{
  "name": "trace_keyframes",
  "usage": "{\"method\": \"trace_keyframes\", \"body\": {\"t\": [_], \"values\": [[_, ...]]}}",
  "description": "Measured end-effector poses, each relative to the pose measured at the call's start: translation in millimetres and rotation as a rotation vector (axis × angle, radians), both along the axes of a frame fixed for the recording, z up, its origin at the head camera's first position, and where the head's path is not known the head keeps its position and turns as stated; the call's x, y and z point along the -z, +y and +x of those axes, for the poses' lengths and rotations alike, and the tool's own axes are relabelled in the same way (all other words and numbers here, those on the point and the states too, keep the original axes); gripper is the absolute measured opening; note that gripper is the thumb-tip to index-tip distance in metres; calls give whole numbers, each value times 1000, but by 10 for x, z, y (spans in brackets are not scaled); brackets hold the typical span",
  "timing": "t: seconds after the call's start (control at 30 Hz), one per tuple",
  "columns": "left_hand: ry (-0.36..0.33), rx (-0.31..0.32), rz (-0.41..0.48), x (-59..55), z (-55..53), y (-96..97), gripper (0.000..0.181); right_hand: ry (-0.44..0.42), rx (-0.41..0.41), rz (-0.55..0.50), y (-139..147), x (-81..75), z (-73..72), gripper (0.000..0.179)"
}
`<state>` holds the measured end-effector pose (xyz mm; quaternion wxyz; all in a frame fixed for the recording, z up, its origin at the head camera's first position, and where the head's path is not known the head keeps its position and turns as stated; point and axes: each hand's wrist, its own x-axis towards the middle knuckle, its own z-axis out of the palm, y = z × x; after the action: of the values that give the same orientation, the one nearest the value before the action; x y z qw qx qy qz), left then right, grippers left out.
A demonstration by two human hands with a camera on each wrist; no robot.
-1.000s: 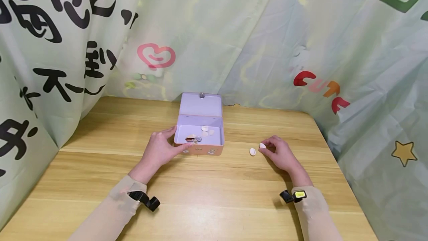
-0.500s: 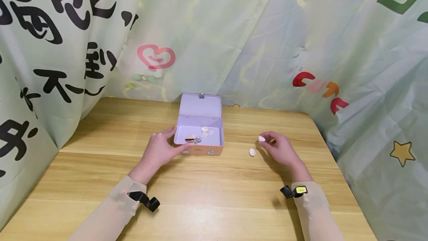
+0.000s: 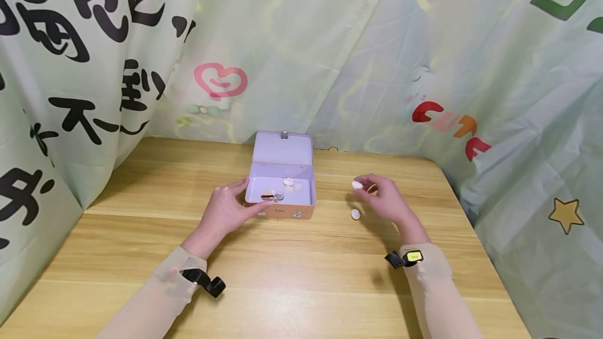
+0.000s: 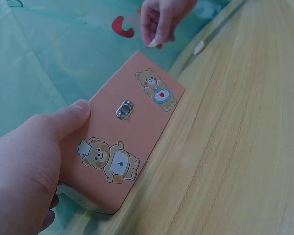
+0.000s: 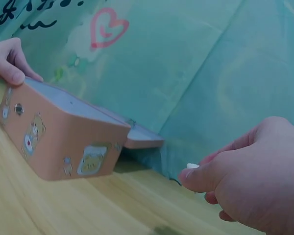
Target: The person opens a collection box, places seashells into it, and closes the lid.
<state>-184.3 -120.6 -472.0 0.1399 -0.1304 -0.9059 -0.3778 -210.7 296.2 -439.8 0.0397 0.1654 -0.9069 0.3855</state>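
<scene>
A hinged tin box (image 3: 306,211), orange outside with bear pictures and lilac inside, stands with its lid raised. My left hand (image 3: 228,208) grips its left end, the thumb over the front rim; the left wrist view shows the thumb on the orange front (image 4: 132,142). Several small shells (image 3: 288,181), white and brownish, lie inside. Right of the box, my right hand (image 3: 382,198) pinches a white shell (image 3: 357,185) between thumb and fingertips, raised above the table. Below it, another white shell (image 3: 355,214) lies on the wood. In the right wrist view the pinched shell (image 5: 192,166) is mostly hidden.
The wooden table (image 3: 292,286) reaches back to a pale green printed curtain (image 3: 292,56), which also hangs along the left and right sides. A black wrist camera (image 3: 204,281) is strapped to the left wrist, another camera (image 3: 403,259) to the right.
My right hand has lifted one white shell from the table and moved it up and left toward the box. The left hand and box have stayed in place.
</scene>
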Motion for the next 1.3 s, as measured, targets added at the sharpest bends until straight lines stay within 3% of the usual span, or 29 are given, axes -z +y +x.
{"method": "trace_keyframes", "body": {"t": [0.43,0.9,1.3], "values": [[16,12,8,9,-2,-6,95,26,-90,-46,-445,-190,-154,26],[35,18,13,7,-10,-2,89,77,-195,-81,-904,-271,-306,21],[47,14,3,32,-24,-14,92,50,-262,-67,-1261,-246,-354,20]]}}
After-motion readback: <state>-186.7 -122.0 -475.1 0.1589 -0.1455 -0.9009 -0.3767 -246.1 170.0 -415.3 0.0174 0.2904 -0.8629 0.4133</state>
